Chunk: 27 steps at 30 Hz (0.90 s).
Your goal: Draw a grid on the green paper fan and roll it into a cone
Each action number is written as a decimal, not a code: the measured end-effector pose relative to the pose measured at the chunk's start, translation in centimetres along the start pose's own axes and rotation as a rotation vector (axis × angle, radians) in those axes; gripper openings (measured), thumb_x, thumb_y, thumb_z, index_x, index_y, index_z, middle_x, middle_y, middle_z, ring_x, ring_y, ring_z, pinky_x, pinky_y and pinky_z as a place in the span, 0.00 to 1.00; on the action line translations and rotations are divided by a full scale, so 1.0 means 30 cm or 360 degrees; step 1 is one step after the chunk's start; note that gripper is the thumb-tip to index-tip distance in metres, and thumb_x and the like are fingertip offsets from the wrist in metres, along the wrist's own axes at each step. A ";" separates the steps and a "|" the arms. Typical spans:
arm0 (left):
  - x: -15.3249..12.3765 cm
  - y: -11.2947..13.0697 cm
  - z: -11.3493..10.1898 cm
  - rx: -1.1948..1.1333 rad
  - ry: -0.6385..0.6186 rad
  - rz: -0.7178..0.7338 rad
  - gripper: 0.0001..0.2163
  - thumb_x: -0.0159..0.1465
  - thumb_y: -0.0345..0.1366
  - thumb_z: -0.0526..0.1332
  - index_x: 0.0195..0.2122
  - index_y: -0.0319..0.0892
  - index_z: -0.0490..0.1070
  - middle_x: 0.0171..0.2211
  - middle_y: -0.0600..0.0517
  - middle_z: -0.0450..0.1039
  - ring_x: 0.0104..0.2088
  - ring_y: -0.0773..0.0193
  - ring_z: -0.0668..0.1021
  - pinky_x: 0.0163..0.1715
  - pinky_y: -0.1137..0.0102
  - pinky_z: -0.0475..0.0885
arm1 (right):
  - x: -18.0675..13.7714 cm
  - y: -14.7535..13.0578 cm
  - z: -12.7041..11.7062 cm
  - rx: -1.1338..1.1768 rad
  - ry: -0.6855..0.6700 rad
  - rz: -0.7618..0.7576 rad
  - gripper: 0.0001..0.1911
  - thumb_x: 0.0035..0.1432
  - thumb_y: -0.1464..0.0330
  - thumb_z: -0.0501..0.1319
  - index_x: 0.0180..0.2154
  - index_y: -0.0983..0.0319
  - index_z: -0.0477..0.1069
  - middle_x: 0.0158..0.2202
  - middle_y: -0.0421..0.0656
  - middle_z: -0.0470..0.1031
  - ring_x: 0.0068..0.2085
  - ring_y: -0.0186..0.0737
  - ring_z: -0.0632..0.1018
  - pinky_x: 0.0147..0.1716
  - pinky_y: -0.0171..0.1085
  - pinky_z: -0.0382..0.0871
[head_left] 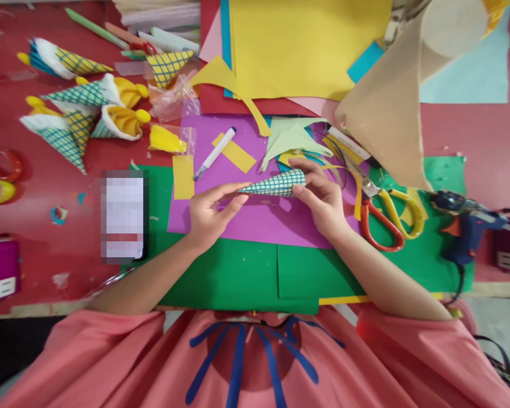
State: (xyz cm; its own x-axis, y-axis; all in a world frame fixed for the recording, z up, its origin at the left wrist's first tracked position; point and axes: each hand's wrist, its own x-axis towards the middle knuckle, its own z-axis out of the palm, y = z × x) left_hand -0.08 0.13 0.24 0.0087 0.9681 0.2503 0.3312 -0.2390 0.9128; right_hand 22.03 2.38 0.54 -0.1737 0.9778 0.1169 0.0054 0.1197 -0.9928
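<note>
A small cone (274,184) with a blue-green and pale check pattern lies sideways between my hands, above a purple sheet (238,218). My left hand (212,212) pinches its pointed tip between thumb and fingers. Around the wide end, on the right, my right hand (323,198) is closed, its thumb on the near side. Beyond the cone are a white marker (215,153), yellow strips (237,156) and pale green scraps (295,139). Large scissors (382,207) with red and yellow handles rest just right of my right hand.
Finished-looking checked cones (79,93) with white trim lie at the far left. A pixelated phone (123,218) sits left of the green sheet (221,272). At right are a blue glue gun (463,232) and a tan fabric cone (386,96). Yellow sheets (310,45) lie at the back.
</note>
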 end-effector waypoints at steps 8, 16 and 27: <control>0.003 0.004 -0.002 -0.0029 0.0123 0.0038 0.06 0.58 0.35 0.66 0.36 0.45 0.77 0.33 0.55 0.80 0.33 0.69 0.82 0.34 0.78 0.77 | 0.002 0.004 -0.002 0.0039 0.0010 0.0055 0.08 0.57 0.65 0.63 0.26 0.58 0.72 0.52 0.39 0.72 0.56 0.43 0.70 0.61 0.47 0.58; 0.000 -0.003 -0.002 -0.0125 0.0107 0.0040 0.04 0.57 0.34 0.67 0.34 0.47 0.77 0.30 0.56 0.80 0.30 0.68 0.82 0.32 0.75 0.78 | 0.003 0.011 -0.002 0.0058 0.0033 0.0083 0.10 0.57 0.64 0.62 0.25 0.58 0.72 0.51 0.39 0.73 0.57 0.44 0.70 0.61 0.49 0.59; -0.004 -0.003 -0.004 -0.0013 0.0010 0.0075 0.07 0.57 0.36 0.67 0.37 0.45 0.76 0.33 0.55 0.80 0.32 0.69 0.81 0.34 0.76 0.78 | 0.003 0.012 -0.003 0.0067 0.0017 0.0073 0.09 0.58 0.66 0.61 0.25 0.58 0.72 0.50 0.38 0.73 0.55 0.42 0.71 0.59 0.47 0.59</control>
State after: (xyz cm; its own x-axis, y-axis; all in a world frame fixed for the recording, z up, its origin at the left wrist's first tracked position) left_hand -0.22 0.02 0.16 0.0181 0.9553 0.2952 0.3228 -0.2850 0.9025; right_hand 22.11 2.52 0.19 -0.1636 0.9839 0.0715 -0.0285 0.0678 -0.9973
